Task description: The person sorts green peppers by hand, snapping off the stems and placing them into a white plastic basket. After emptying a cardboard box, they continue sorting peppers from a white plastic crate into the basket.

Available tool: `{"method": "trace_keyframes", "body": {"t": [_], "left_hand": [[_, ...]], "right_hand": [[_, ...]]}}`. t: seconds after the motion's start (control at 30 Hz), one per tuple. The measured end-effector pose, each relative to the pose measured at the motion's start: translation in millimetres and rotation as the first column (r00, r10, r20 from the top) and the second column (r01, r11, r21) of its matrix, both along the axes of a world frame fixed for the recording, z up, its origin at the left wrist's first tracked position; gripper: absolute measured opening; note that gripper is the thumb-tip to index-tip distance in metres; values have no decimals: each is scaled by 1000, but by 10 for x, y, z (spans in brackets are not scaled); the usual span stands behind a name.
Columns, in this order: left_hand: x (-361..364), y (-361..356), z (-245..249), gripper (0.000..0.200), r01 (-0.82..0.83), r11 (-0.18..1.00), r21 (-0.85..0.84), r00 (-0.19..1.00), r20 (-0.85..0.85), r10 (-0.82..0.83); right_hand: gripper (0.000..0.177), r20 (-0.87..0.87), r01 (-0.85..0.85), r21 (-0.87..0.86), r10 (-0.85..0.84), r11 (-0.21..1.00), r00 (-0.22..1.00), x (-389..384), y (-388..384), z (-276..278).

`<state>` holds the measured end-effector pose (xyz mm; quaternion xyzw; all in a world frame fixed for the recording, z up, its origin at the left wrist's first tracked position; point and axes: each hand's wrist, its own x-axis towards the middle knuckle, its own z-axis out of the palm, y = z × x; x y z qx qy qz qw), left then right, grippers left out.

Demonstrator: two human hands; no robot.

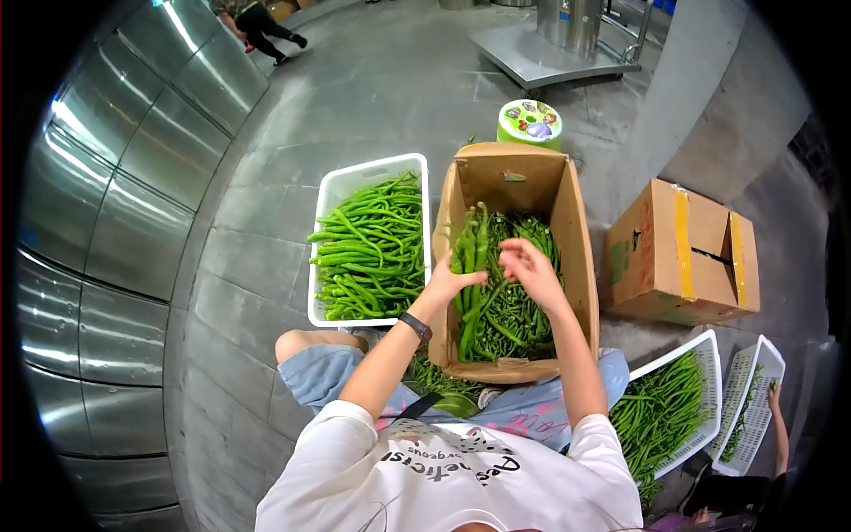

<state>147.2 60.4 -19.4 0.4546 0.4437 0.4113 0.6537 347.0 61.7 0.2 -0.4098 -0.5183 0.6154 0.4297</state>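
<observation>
My left hand (449, 284) is closed around a bunch of long green peppers (475, 241), holding them upright over the left side of an open cardboard box (578, 266). To the right of the bunch, my right hand (530, 270) hovers over the box with its fingers curled together; whatever may be between them is too small to make out. Small green stems and thin peppers (510, 324) fill the box below both hands. Left of the box stands a white plastic basket (324, 199) heaped with long green peppers (372, 248).
A closed cardboard box (651, 257) with yellow tape stands at right. White baskets (709, 390) (740, 403) lie at lower right, near another person's hand (774, 390). Behind the open box is a green round stool (530, 120). Steel panels (115, 222) line the left.
</observation>
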Motion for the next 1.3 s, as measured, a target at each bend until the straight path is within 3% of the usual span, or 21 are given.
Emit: {"method": "trace_keyframes", "body": {"t": [0.03, 0.07, 0.17, 0.2, 0.3, 0.33, 0.37, 0.43, 0.53, 0.63, 0.67, 0.8, 0.9, 0.97, 1.13, 1.23, 1.27, 1.3], "left_hand": [[62, -78, 110, 50, -1, 1000, -12, 999, -34, 0], [121, -139, 154, 56, -9, 992, 124, 988, -154, 28], [137, -248, 229, 61, 67, 986, 150, 994, -90, -54], [115, -290, 307, 63, 83, 996, 41, 996, -38, -82], [77, -307, 360, 29, 145, 982, 121, 989, 26, -149], [42, -304, 313, 24, 129, 983, 132, 991, 29, -134], [3, -294, 270, 19, 115, 983, 140, 992, 32, -120], [-39, -324, 358, 22, 100, 989, 107, 993, 44, -105], [-110, -344, 326, 27, 120, 991, 60, 986, 111, -126], [-164, -373, 382, 36, 203, 978, 58, 968, 141, -209], [-172, -390, 402, 38, 227, 973, 46, 959, 162, -231], [-171, -437, 410, 42, 261, 965, 31, 940, 220, -262], [-190, -431, 362, 49, 270, 962, 49, 935, 223, -274], [-196, -467, 422, 55, 290, 956, 39, 934, 206, -292], [-169, -523, 345, 62, 320, 946, 55, 941, 102, -324], [-177, -541, 278, 58, 306, 952, 20, 949, 76, -307], [-182, -549, 269, 57, 306, 952, 28, 947, 97, -307], [-180, -557, 287, 55, 305, 952, 35, 944, 119, -307]], "right_hand": [[25, -46, 30, -41, -32, 999, 998, -43, 1, 125], [21, -47, 93, 35, -91, 995, 995, -141, -11, 190], [23, -123, 77, -50, -83, 996, 989, -143, -14, 182], [27, -298, 57, -158, -103, 986, 949, -181, -54, 227], [26, -649, -148, -397, -163, 906, 743, -193, -111, 125], [25, -785, -271, -398, -173, 877, 594, -168, -97, 94], [23, -815, -291, -392, -183, 873, 549, -160, -92, 56], [21, -770, -229, -302, -95, 926, 631, -157, -160, 168], [17, -583, -55, -287, -129, 956, 802, -179, -197, 413], [16, -470, -93, -151, 11, 984, 882, -140, -166, 469], [17, -418, -107, -180, 22, 978, 908, -126, -182, 501], [22, -305, -166, -170, 109, 971, 946, -194, -216, 529], [21, -111, -143, -67, 135, 987, 985, -238, -228, 479], [17, -102, -116, 55, 121, 992, 987, -319, -291, 491], [14, 232, -3, 300, -70, 954, 970, -361, -288, 344], [20, 395, -19, 279, -97, 960, 914, -345, -299, 390], [17, 390, -27, 267, -82, 963, 917, -349, -299, 374], [16, 210, 12, 150, -44, 989, 977, -374, -310, 351]]}}
